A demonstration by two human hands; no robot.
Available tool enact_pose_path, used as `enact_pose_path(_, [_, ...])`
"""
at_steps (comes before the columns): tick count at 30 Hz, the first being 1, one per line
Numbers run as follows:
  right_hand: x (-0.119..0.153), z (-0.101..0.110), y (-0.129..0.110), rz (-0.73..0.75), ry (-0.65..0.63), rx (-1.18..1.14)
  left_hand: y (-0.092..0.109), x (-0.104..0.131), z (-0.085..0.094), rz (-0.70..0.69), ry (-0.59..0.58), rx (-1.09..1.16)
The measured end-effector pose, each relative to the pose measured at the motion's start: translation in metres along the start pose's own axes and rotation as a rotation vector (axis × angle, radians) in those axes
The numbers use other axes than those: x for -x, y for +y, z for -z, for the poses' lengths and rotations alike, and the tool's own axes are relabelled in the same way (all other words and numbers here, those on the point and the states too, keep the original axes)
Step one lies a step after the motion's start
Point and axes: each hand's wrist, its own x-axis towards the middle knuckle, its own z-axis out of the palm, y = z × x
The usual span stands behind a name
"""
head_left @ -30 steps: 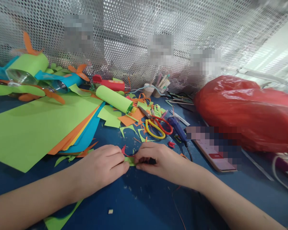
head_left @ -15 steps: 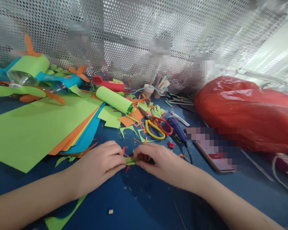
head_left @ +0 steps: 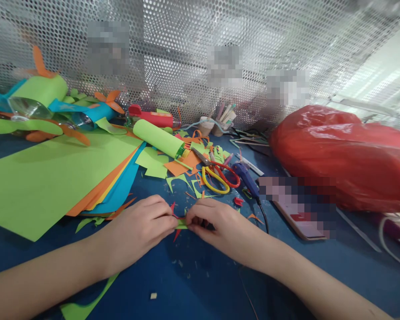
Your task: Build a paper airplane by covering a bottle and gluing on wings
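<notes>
Between my two hands is a small strip of green paper (head_left: 182, 223), low over the blue table. My left hand (head_left: 146, 224) pinches its left end, fingers closed and pointing right. The thumb and curled fingers of my right hand (head_left: 213, 222) grip the right end. Most of the strip is hidden by my fingers, so I cannot tell whether it is rolled or folded. A red paper scrap (head_left: 177, 235) shows just below the strip. Beyond my right hand lie scissors (head_left: 216, 177) with yellow and red handles.
Coloured paper sheets (head_left: 63, 169) lie stacked at the left. A green paper-wrapped bottle (head_left: 158, 137) rests behind my hands, among scraps. To the right are a blue glue gun (head_left: 246, 179), a phone (head_left: 296, 215) and a large red plastic bag (head_left: 340, 155). Paper propeller models (head_left: 40, 95) stand back left.
My hands have drawn slightly closer together, the right one shifting a little left, so less of the green strip shows between them. Other things stay in place.
</notes>
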Motion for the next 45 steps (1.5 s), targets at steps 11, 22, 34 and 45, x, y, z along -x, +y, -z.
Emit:
enact_pose_path(11, [0.0,-0.001,-0.002,0.009,-0.005,0.043,-0.003,0.007,-0.007,-0.117,0.02,-0.168])
enact_pose_path(22, [0.0,-0.001,0.002,0.058,0.009,0.043,-0.005,0.003,-0.002,-0.073,0.006,-0.043])
enact_pose_path(34, [0.0,-0.005,0.0,-0.097,0.07,0.102,-0.005,-0.001,-0.004,0.233,0.037,0.201])
enact_pose_path(45, [0.0,-0.005,-0.001,-0.109,0.048,0.046,-0.005,-0.004,-0.001,0.36,-0.002,0.172])
